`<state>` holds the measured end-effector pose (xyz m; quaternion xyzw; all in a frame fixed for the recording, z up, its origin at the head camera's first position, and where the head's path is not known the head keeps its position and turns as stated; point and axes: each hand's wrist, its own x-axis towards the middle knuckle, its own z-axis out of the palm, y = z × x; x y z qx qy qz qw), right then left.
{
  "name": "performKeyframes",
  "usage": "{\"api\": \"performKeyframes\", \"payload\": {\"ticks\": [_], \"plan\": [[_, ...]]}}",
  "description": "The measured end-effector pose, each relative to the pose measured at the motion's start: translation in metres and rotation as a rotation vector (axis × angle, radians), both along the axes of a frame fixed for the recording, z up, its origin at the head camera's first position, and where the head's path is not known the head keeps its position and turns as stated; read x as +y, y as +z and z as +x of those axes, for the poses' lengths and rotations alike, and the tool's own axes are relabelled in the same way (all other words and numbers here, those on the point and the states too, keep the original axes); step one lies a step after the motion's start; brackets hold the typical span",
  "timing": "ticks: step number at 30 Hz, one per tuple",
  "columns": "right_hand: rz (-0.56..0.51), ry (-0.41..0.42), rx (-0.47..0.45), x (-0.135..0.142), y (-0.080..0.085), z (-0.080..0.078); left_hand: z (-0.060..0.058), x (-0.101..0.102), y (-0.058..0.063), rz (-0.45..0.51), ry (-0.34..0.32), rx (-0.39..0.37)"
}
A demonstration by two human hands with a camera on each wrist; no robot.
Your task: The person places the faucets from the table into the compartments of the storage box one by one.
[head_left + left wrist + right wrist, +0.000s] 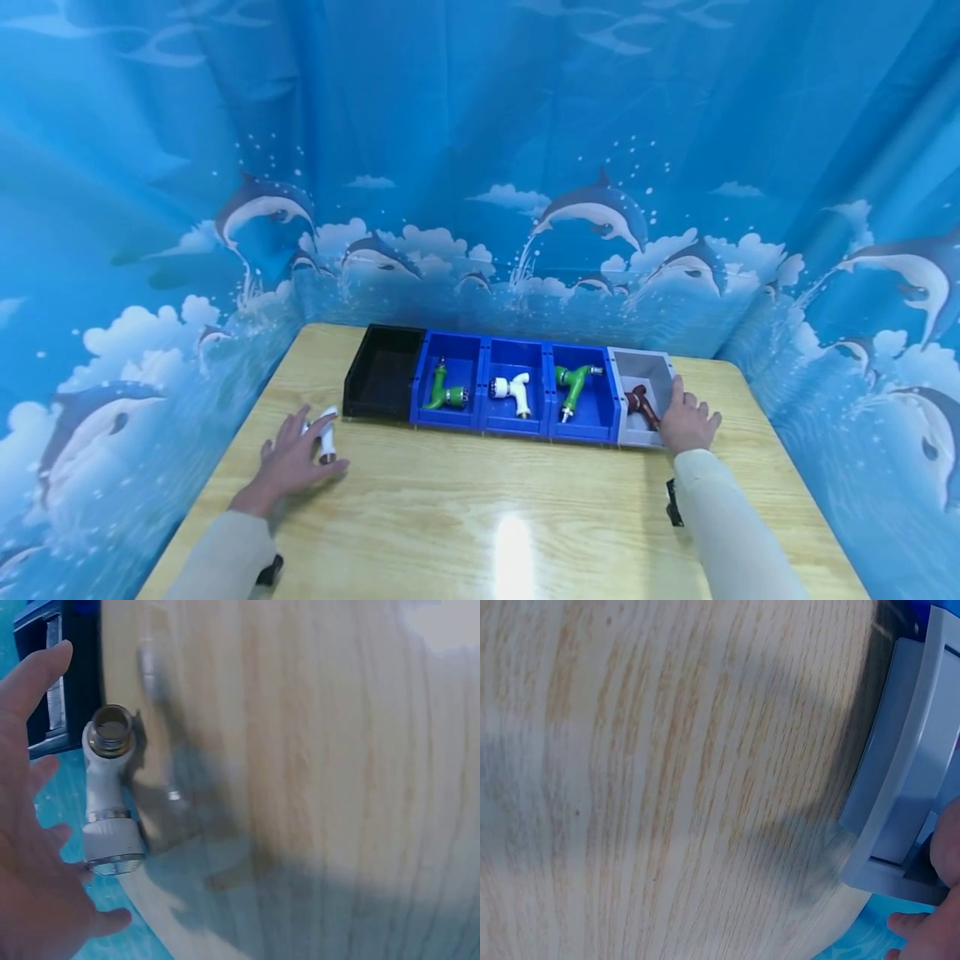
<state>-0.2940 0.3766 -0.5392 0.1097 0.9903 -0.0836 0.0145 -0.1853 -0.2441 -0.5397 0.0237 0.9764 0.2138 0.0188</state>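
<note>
My left hand (288,458) is spread around a white tap (327,437) on the wooden table, left of the black bin (384,367). In the left wrist view the white tap (110,787) shows its threaded opening, with the thumb and fingers apart around it; whether a fingertip touches it I cannot tell. My right hand (687,421) is at the right edge of the grey bin (656,360), fingers loosely spread outside and the thumb side over the rim. A dark red tap (640,402) lies in that bin, partly hidden by the hand.
Three blue bins stand between the black and grey ones, in one row. They hold a green tap (438,392), a white tap (517,392) and another green tap (573,387). A dolphin-print curtain (480,275) surrounds the wooden table (420,508) at the back and sides.
</note>
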Motion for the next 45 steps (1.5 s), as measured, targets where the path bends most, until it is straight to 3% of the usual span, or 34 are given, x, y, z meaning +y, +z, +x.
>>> {"api": "performKeyframes", "payload": {"ticks": [10, 21, 28, 37, 45], "plan": [[0.003, 0.005, 0.012, 0.000, -0.001, 0.001, -0.005, -0.006, -0.007, -0.057, -0.068, 0.082], [0.003, -0.013, -0.002, -0.001, -0.003, -0.001, -0.011, -0.008, -0.004, -0.132, -0.156, 0.132], [-0.012, -0.025, 0.004, 0.001, -0.007, -0.003, -0.015, -0.007, -0.003, -0.162, -0.178, 0.104], [-0.013, -0.024, 0.018, 0.001, -0.008, -0.003, -0.015, 0.001, 0.002, -0.165, -0.151, -0.004], [0.000, -0.031, 0.021, 0.000, -0.006, -0.002, -0.018, 0.003, 0.000, -0.186, -0.142, 0.019]]}}
